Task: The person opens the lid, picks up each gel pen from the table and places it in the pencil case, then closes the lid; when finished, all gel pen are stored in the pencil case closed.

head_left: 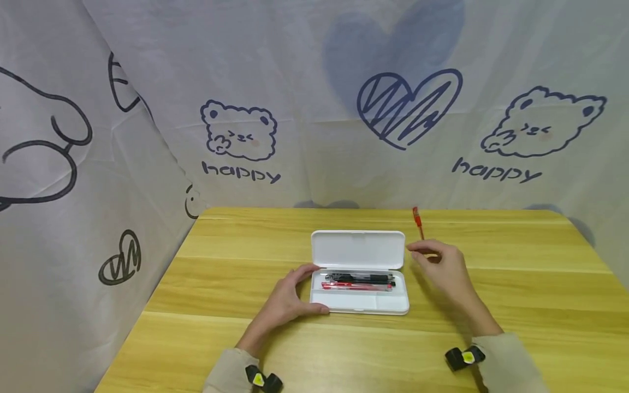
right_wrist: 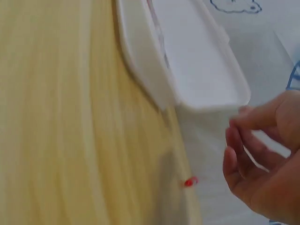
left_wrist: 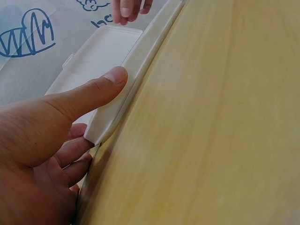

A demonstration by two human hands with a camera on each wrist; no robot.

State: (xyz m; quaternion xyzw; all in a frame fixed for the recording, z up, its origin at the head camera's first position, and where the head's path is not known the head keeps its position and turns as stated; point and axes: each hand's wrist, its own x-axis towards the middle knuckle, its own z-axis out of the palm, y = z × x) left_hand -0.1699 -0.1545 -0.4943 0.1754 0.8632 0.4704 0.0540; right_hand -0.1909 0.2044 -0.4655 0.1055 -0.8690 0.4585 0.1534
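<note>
A white pencil case (head_left: 351, 303) lies on the table with its lid (head_left: 357, 249) raised at the back. Inside its rear compartment are black pens (head_left: 366, 278) and a red pen (head_left: 354, 286). My left hand (head_left: 290, 297) holds the case's left end, thumb on the front edge and fingers round the back corner; the left wrist view shows the thumb (left_wrist: 105, 86) on the case's side wall. My right hand (head_left: 444, 267) hovers right of the lid, fingers loosely bent with nothing visible between them. Beyond it lies another red pen (head_left: 417, 221), its lower end partly hidden by the hand.
The wooden table (head_left: 236, 240) runs back to a pale cloth (head_left: 309, 153) printed with hearts and bears, which also hangs along the left side. Each wrist wears a black strap with a yellow marker.
</note>
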